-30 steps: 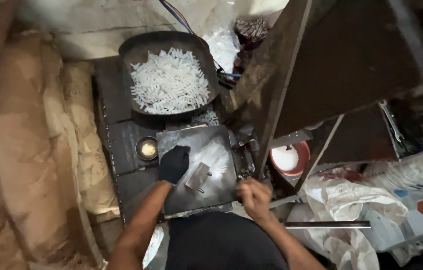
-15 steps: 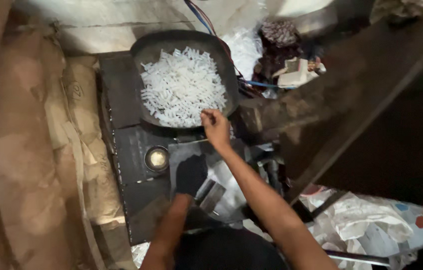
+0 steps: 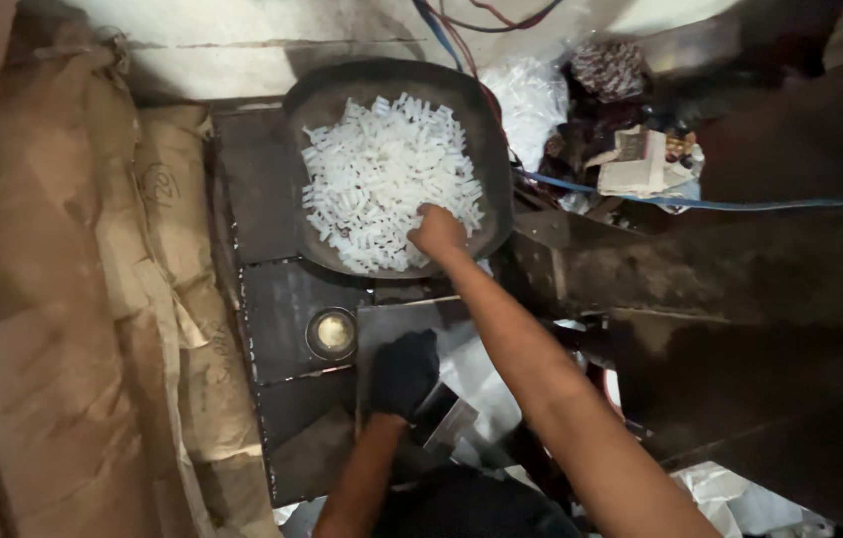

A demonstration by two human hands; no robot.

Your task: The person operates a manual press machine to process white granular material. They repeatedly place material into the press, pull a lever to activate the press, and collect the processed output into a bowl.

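The bare right hand (image 3: pixel 436 231) seemingly clenches white plastic pieces (image 3: pixel 381 179) in the far pan (image 3: pixel 307 100); the gloved left hand (image 3: pixel 403 374) presses a metal plate (image 3: pixel 446 418) nearer the body.

Single head view, looking steeply down

The camera sits close above the dark bench (image 3: pixel 272 319); the pan (image 3: pixel 396 85) fills upper centre, both forearms enter from the bottom edge.

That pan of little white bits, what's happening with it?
A person is reaching into the dark pan with the bare right hand, its fingers down among the small white pieces heaped inside. The left hand, in a black glove, rests lower down on a metal plate on the dark bench, beside a small round brass fitting. Brown sacks are piled on the left.
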